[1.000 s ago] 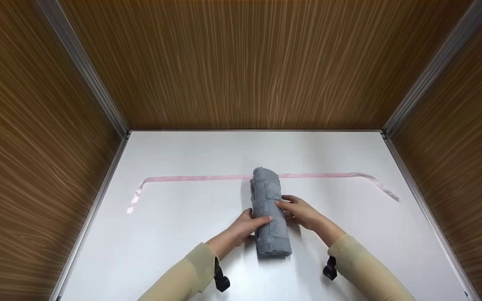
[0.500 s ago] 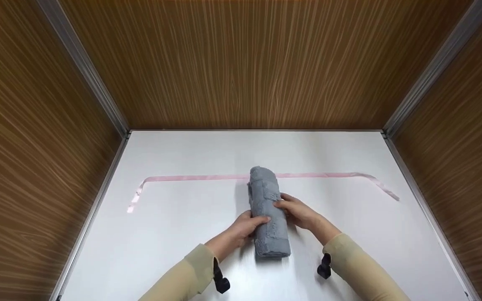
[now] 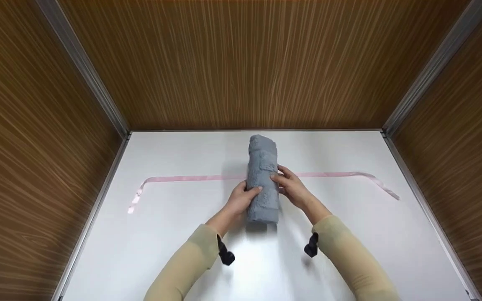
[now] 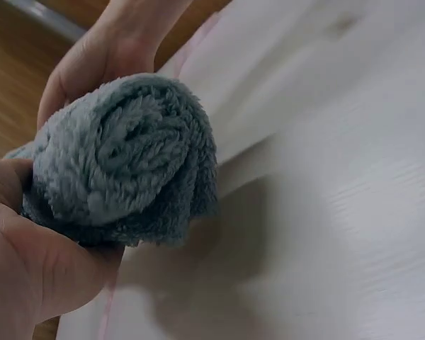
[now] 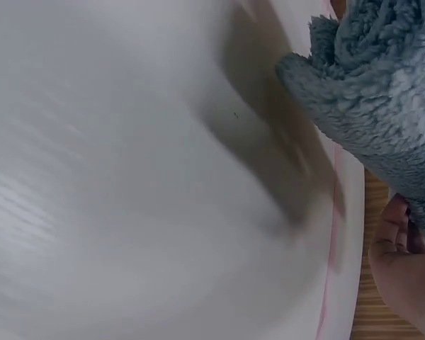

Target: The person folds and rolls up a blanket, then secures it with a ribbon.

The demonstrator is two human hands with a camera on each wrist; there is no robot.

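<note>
A rolled grey towel (image 3: 262,179) is lifted off the white table (image 3: 174,234), held lengthwise away from me above the middle of a pink ribbon (image 3: 191,178). My left hand (image 3: 243,197) grips the roll's left side and my right hand (image 3: 289,187) grips its right side. In the left wrist view the towel's spiral end (image 4: 124,163) faces the camera, with my left hand (image 4: 28,262) below it and the other hand behind. In the right wrist view the towel (image 5: 382,106) hangs over its shadow, and the ribbon (image 5: 333,234) lies on the table beneath.
Wood-grain walls (image 3: 241,62) close the table in at the back, left and right, with metal corner strips (image 3: 94,88). The ribbon's ends bend toward me at the left (image 3: 134,200) and right (image 3: 385,190).
Both hands have lifted the towel roll off the table and carried it away from me; it now hangs over the ribbon instead of lying in front of it.
</note>
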